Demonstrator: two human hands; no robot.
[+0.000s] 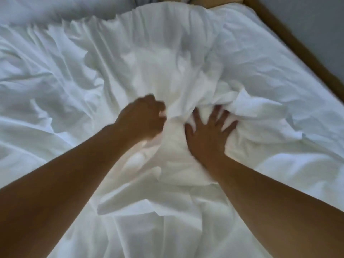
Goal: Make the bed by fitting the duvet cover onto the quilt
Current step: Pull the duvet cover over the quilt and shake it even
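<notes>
Two bare arms reach over a bed (pixel 290 58) covered in rumpled white duvet cover (pixel 158 53); the left hand (pixel 144 116) is curled, apparently pinching a fold of cloth; the right hand (pixel 208 133) presses flat, fingers spread, on the bunched fabric beside it.

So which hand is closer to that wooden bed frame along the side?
The right hand. It presses flat on the bunched white bedding, on the side toward the wooden bed frame. The left hand grips a fold further from the frame.
</notes>
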